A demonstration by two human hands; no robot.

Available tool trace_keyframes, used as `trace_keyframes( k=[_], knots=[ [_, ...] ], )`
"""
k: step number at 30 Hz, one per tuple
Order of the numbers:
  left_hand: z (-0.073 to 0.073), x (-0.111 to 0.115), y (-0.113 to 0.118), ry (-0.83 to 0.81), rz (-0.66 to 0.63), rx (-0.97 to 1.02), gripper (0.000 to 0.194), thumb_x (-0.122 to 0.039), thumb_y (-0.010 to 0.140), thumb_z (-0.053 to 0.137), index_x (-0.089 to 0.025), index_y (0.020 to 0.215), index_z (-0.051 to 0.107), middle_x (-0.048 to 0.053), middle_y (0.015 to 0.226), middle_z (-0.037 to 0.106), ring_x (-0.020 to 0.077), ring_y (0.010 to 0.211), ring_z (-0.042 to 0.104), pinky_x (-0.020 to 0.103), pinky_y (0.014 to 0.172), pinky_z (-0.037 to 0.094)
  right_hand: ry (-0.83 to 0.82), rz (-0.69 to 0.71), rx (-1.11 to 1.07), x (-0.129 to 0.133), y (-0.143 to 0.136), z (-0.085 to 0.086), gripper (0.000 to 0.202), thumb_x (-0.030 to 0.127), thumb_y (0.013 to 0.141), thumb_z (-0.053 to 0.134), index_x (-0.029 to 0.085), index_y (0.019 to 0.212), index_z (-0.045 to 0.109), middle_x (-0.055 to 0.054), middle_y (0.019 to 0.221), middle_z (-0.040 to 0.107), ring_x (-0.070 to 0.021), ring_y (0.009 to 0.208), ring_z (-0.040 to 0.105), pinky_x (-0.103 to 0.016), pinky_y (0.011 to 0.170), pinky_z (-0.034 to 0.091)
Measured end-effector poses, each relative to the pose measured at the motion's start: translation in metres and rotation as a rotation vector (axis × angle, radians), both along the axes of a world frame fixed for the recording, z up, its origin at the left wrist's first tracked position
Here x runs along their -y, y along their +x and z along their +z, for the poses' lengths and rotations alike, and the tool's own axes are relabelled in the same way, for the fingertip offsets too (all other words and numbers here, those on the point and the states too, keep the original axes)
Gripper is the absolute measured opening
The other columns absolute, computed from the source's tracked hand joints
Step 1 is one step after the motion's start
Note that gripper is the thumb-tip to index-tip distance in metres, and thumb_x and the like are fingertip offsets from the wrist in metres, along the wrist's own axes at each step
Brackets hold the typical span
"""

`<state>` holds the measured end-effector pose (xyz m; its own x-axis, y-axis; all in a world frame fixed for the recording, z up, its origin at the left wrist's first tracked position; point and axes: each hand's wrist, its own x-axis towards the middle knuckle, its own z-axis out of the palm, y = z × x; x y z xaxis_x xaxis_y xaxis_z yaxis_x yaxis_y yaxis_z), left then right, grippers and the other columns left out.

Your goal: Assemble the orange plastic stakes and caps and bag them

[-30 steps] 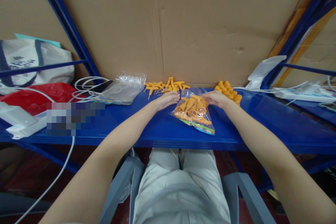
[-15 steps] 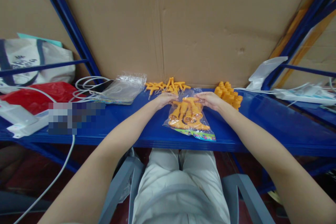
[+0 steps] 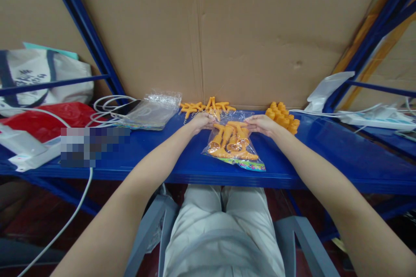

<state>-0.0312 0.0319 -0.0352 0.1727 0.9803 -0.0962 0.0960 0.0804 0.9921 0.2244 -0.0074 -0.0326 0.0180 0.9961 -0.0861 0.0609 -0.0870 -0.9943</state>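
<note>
A clear plastic bag [image 3: 232,160] with a colourful printed strip along its near edge lies on the blue table in front of me. Several orange plastic parts [image 3: 238,132] are inside it. My left hand [image 3: 203,122] pinches the bag's upper left edge, and my right hand [image 3: 261,124] grips its upper right edge. Behind the left hand is a loose group of branching orange pieces [image 3: 212,106], some with small chains or coils. Orange cup-like parts [image 3: 282,117] stand clustered behind my right hand.
Flat clear bags [image 3: 152,110] are stacked at the left back, beside white cables [image 3: 110,99] and a red bag [image 3: 52,117]. A power strip [image 3: 35,156] sits far left. Cardboard [image 3: 243,34] rises behind the blue table [image 3: 325,151]; another white strip [image 3: 377,117] lies right.
The bag's near edge has shifted slightly back and left, and the orange parts inside have settled a little. Both hands keep their hold on it.
</note>
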Motion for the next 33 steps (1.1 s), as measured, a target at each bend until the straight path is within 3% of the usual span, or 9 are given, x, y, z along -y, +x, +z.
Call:
trace_keyframes(
  k=[4,10,16,24,28,33],
  knots=[
    [-0.003,-0.003,-0.005,0.033,-0.067,-0.025,0.009,-0.013,0.078,0.077,-0.012,0.081,0.069,0.006,0.072,0.075,0.0128,0.059,0.069,0.028,0.072,0.058,0.008,0.055,0.01,0.004,0.001,0.0,0.014,0.008,0.081,0.068,0.017,0.07,0.066,-0.01,0.073,0.074,-0.0171,0.07,0.07,-0.032,0.077,0.058],
    [-0.005,-0.007,-0.011,0.062,-0.125,-0.056,0.024,-0.016,0.071,0.084,-0.012,0.093,0.076,0.008,0.081,0.078,0.0129,0.062,0.07,0.021,0.062,0.056,-0.017,0.069,-0.001,0.003,0.003,0.0,0.011,0.006,0.083,0.066,0.015,0.078,0.071,-0.009,0.078,0.075,-0.0146,0.072,0.07,-0.03,0.082,0.056],
    [-0.004,-0.011,-0.015,0.066,-0.178,-0.052,0.035,-0.013,0.066,0.087,-0.014,0.1,0.077,0.009,0.087,0.079,0.0147,0.069,0.073,0.02,0.06,0.057,-0.049,0.158,-0.01,-0.003,0.015,0.0,0.016,0.002,0.083,0.067,0.014,0.089,0.075,-0.007,0.076,0.076,-0.0115,0.065,0.069,-0.026,0.076,0.06],
    [-0.006,-0.013,-0.017,0.121,-0.216,-0.046,0.027,-0.012,0.059,0.089,-0.013,0.084,0.08,0.012,0.093,0.079,0.0185,0.079,0.073,0.023,0.066,0.058,-0.047,0.202,-0.026,-0.008,0.022,-0.004,0.017,-0.001,0.081,0.068,0.016,0.079,0.072,-0.003,0.072,0.075,-0.0107,0.062,0.07,-0.027,0.076,0.062],
    [-0.004,-0.01,-0.013,0.167,-0.177,-0.106,0.015,-0.004,0.061,0.081,-0.012,0.074,0.079,0.011,0.091,0.079,0.0174,0.075,0.072,0.024,0.065,0.058,0.006,0.203,0.001,-0.005,0.02,-0.003,0.02,0.0,0.08,0.068,0.016,0.068,0.067,-0.003,0.065,0.072,-0.0116,0.059,0.069,-0.029,0.074,0.062],
    [-0.003,-0.007,-0.007,0.242,-0.123,-0.215,0.022,0.002,0.065,0.069,-0.015,0.071,0.079,0.008,0.087,0.079,0.0168,0.076,0.071,0.022,0.064,0.057,0.063,0.177,0.059,-0.005,0.015,-0.005,0.024,-0.002,0.074,0.064,0.017,0.059,0.062,-0.001,0.061,0.068,-0.0096,0.055,0.065,-0.026,0.068,0.061]
  ],
)
